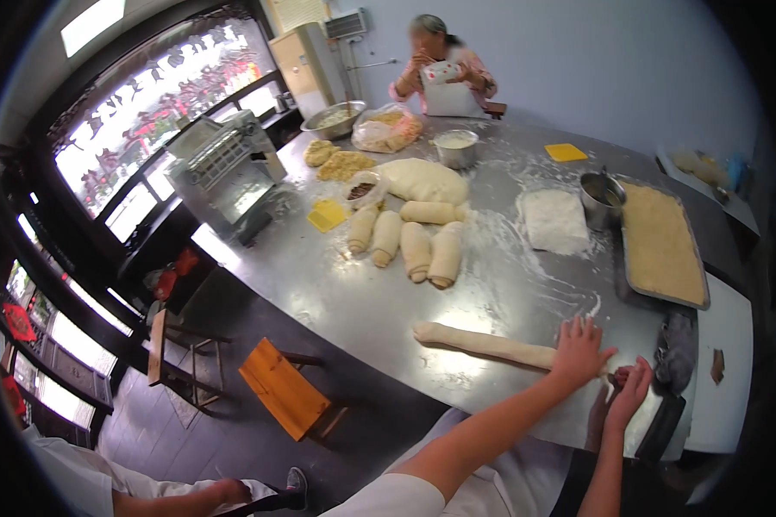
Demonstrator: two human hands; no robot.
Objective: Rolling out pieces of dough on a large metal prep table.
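A long roll of pale dough (491, 345) lies along the near edge of the steel table. My left hand (582, 351) rests on its right end, palm down with fingers spread. Just right of that end is my right hand (631, 388), its fingers curled in. Something small and dark shows at those fingertips, too little to name. Farther back sit several short, thick dough rolls (416, 250). Behind them is a large mound of dough (424, 181), with a clear tub of dark filling (362, 189) to its left.
At right are a floured dough sheet (554, 221), a metal pot (602, 198), a filled baking tray (664, 241) and a grey cloth (676, 353). A dough machine (224, 177) stands left. One person (444, 73) sits opposite; another person's arm (181, 500) shows lower left, near an orange stool (284, 388).
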